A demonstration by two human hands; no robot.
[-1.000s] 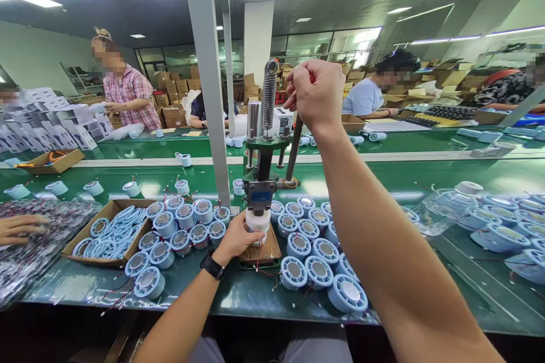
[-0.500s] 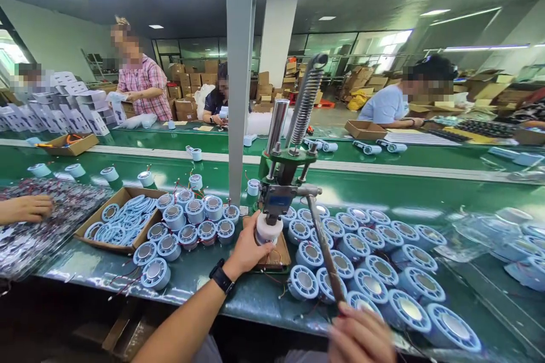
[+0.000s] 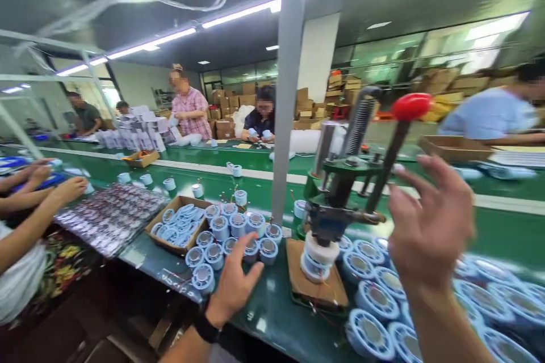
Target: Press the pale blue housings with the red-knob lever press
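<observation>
My left hand [image 3: 235, 283] is open, thumb and fingers apart, beside a group of light-blue round motor housings [image 3: 203, 277]. To its right stands a green hand press [image 3: 336, 204] with a white round pad [image 3: 320, 250] at the bottom of its ram. Under that pad, one light-blue housing [image 3: 314, 269] sits upright on a brown board [image 3: 298, 264]. My right hand [image 3: 430, 210], blurred, is raised with fingers spread, just right of the press lever [image 3: 389, 159] and its red knob [image 3: 412, 106]. I see nothing in it.
A cardboard box [image 3: 183, 247] of blue rings lies left of the housings. Beyond it is a sheet of small parts [image 3: 113, 218], with a co-worker's hands [image 3: 72, 190] nearby. More housings [image 3: 370, 334] crowd the bench at right. A grey post [image 3: 289, 91] rises behind.
My left hand has let go of the housing under the press and moved left. The lever has swung up, and my right hand has come off it and risen. The view has turned left.
</observation>
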